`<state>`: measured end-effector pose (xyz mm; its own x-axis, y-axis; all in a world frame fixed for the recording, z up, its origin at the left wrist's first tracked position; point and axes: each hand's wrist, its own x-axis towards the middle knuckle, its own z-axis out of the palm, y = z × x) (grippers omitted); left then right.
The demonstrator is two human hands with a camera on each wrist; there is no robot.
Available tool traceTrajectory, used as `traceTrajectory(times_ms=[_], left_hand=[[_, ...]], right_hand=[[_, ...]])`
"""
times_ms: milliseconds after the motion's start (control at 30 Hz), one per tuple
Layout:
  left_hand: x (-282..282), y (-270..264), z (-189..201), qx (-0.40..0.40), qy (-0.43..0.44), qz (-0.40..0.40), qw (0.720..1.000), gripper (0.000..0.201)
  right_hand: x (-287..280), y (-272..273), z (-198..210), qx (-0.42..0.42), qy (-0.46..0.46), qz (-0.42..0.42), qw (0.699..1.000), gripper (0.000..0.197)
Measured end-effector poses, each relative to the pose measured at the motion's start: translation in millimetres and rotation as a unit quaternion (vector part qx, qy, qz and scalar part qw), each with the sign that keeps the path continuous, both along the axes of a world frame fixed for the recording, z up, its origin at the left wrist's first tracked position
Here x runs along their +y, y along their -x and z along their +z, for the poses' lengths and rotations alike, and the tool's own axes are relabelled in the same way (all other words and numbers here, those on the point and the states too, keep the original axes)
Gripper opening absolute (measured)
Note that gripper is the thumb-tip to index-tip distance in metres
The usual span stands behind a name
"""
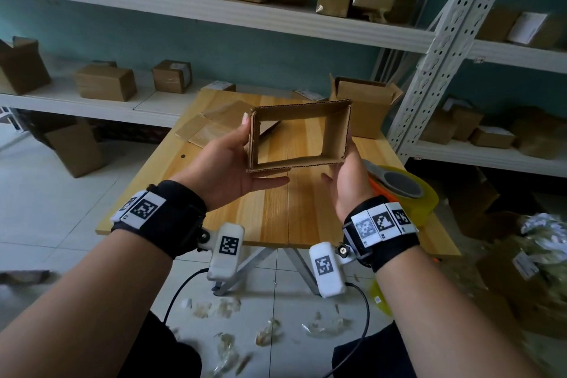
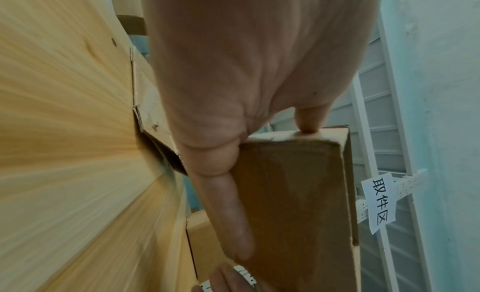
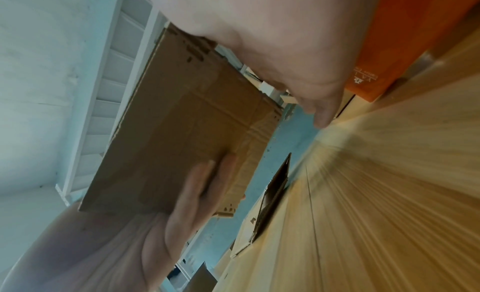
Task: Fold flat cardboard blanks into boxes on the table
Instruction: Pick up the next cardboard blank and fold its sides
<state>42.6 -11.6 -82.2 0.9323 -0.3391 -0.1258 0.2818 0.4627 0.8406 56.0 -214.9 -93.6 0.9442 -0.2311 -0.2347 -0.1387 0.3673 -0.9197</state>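
Observation:
I hold a brown cardboard box (image 1: 337,132) up above the wooden table (image 1: 276,209); it is opened into a rectangular sleeve with both ends open, so I see the table through it. My left hand (image 1: 233,163) grips its left corner, thumb up along the left wall and fingers under the bottom wall. In the left wrist view the thumb of that left hand (image 2: 246,81) lies against the box (image 2: 293,204). My right hand (image 1: 346,181) holds the lower right corner, thumb below and fingers hidden behind the right wall. In the right wrist view the box (image 3: 182,132) shows beyond my right hand (image 3: 285,39).
Flat cardboard blanks (image 1: 211,129) lie at the table's far left. An open cardboard box (image 1: 365,110) stands at the far right. A yellow tape roll (image 1: 402,187) lies at the right edge by an orange object (image 3: 402,39). Shelves with boxes surround the table.

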Motion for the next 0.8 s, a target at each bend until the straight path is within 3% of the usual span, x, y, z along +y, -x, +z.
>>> traceTrajectory(times_ms=[67, 133, 233, 367, 567, 733, 800], left_hand=[[1.5, -2.1, -3.9, 0.000, 0.039, -0.007, 0.999, 0.041], [2.1, -4.9, -6.9, 0.000, 0.071, -0.015, 0.997, 0.043], [3.0, -7.5, -8.3, -0.004, 0.093, -0.034, 0.995, 0.049], [5.3, -11.4, -10.9, -0.006, 0.115, -0.051, 0.992, 0.051], [2.8, -8.8, -13.6, -0.015, 0.012, -0.036, 0.999, 0.066], [-4.5, 0.5, -8.5, -0.025, -0.075, -0.020, 0.997, 0.045], [-6.5, 0.7, -8.3, -0.027, -0.088, -0.003, 0.996, 0.046]], right_hand=[[-0.4, 1.7, 5.1, -0.003, 0.030, -0.002, 1.000, 0.046], [-0.1, 1.1, 5.8, -0.028, 0.063, 0.016, 0.998, 0.062], [0.0, 4.2, 7.1, -0.068, 0.062, 0.006, 0.996, 0.069], [2.6, 12.0, 3.6, -0.127, 0.057, -0.008, 0.990, 0.105], [0.5, 6.6, -2.7, -0.161, 0.039, 0.009, 0.986, 0.112], [-0.2, 7.7, -2.5, -0.170, 0.048, 0.017, 0.984, 0.125], [-0.1, 7.2, -3.2, -0.165, 0.053, 0.023, 0.985, 0.124]])
